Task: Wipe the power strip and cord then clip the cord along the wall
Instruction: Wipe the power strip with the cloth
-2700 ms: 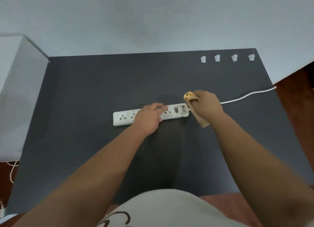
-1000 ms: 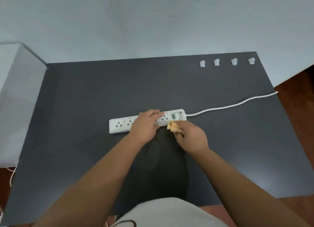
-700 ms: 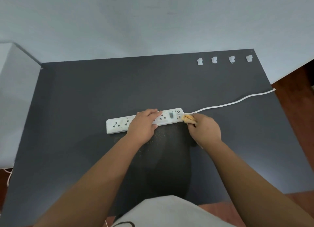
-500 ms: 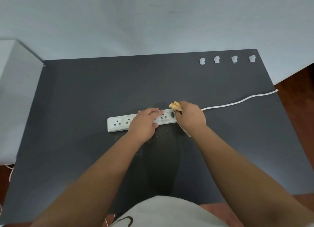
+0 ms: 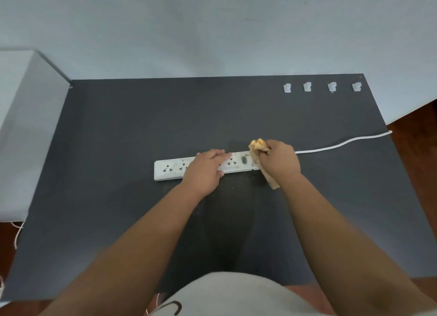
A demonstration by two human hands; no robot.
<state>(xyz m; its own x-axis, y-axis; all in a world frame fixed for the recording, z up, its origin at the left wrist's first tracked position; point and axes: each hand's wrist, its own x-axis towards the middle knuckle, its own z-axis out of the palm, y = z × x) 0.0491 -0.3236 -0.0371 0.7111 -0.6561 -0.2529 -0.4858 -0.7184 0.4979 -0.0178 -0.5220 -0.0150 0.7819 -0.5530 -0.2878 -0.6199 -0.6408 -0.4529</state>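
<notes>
A white power strip lies across the middle of a dark grey table. My left hand presses flat on its middle, covering some sockets. My right hand is closed around a yellow-tan cloth at the strip's right end, by the switch. The cloth's tail hangs out below the hand. A white cord runs from under my right hand to the table's right edge. Several white cord clips sit in a row at the far right, near the wall.
A pale blue wall rises behind the table. A white box-like unit stands against the table's left side. Fine specks lie on the table in front of the strip. Wooden floor shows on the right.
My right hand with the cloth has gone from the strip's front edge to its cord end, then to the top of the right end. My left hand has stayed pressed on the strip.
</notes>
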